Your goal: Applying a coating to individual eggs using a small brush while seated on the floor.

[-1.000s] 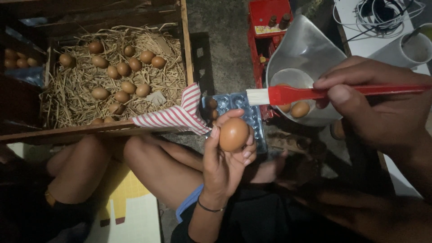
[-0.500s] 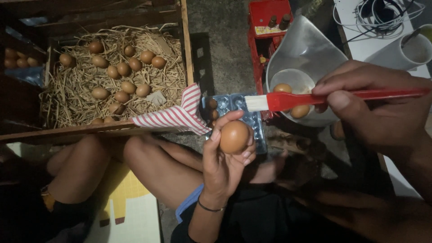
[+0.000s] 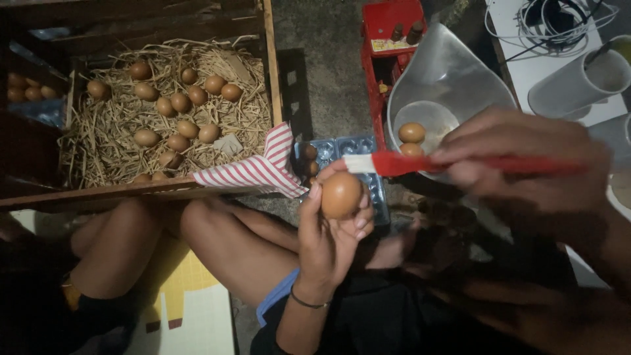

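left hand (image 3: 328,240): fingers closed around a brown egg (image 3: 340,194), held upright above the lap | right hand (image 3: 526,164): fingers pinch a red brush (image 3: 420,163), bristles just above the egg

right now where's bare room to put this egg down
Open patches: the dark ground between the straw crate and the red crate, and bare metal in the bowl above its two eggs. Crowded: the straw, and around the left hand, egg and brush.

brown egg (image 3: 340,194) | upright, fingertip-held | red brush (image 3: 420,163) level above
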